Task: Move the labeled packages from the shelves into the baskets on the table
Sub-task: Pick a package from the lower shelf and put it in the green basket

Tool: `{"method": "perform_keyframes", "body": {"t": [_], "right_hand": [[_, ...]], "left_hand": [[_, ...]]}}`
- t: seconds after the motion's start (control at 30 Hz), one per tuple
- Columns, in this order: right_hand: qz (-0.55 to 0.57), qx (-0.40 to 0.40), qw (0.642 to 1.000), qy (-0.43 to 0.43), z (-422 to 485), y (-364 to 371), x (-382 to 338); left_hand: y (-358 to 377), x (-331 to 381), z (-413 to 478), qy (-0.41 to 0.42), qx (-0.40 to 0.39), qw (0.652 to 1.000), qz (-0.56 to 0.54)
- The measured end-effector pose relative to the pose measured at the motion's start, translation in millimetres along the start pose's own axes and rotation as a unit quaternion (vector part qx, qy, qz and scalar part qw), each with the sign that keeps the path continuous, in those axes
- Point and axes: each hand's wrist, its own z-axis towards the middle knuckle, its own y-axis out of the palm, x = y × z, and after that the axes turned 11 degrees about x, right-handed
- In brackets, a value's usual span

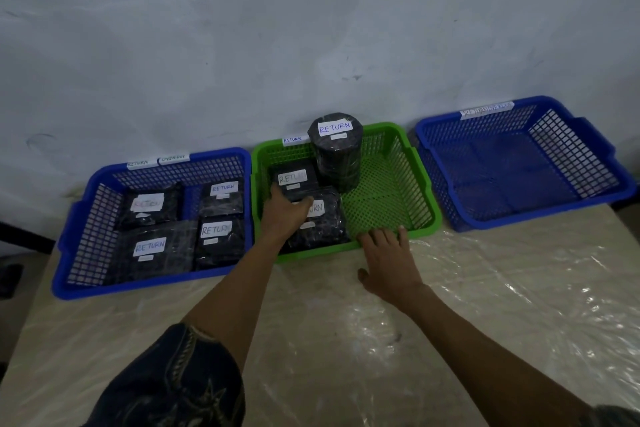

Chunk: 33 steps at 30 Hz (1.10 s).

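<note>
The left hand [285, 215] is lying flat on the front package [322, 229] inside the green basket [322, 252], fingers stretched and thumb spread. As far as it shows, it is pressing rather than grasping. The right hand [388, 260] is resting released on the basket's near rim, just right of the left wrist, fingers straight. Beyond the left fingertips a second flat package [294, 178] is lying, and right of that the cylindrical package [337, 156] is standing upright. The front package is looking light and slightly soft, its black wrap glossy and probably slippery — better taken by its two long edges than pinched from above. The cylinder is likely needing a wrap-around hold on its side.
</note>
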Motion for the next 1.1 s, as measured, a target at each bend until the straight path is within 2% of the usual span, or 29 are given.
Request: {"method": "perform_keyframes", "body": {"t": [0.1,0.17,0.27,0.5,0.83,1.0,1.07,1.1], "right_hand": [[-0.002,-0.010,1.000,0.003,0,0,-1],[-0.002,-0.009,1.000,0.006,0,-1,-1],[-0.002,-0.004,1.000,0.007,-1,-1,-2],[-0.012,0.008,1.000,0.009,-2,1,-4],[-0.041,0.040,0.998,0.021,-4,11,-4],[-0.054,0.059,0.996,0.030,0,16,-7],[-0.059,0.066,0.996,0.033,1,18,-8],[-0.062,0.069,0.995,0.034,1,18,-8]], "left_hand": [[4,3,9,0.103,-0.005,0.982,0.158],[7,7,16,0.136,-0.014,0.959,0.248],[9,10,20,0.158,-0.041,0.934,0.319],[4,23,22,0.110,-0.098,0.936,0.319],[4,26,41,0.107,-0.167,0.869,0.453],[-2,32,40,0.119,-0.234,0.861,0.436],[-4,32,33,0.124,-0.227,0.856,0.448],[-2,32,26,0.122,-0.200,0.859,0.456]]}}
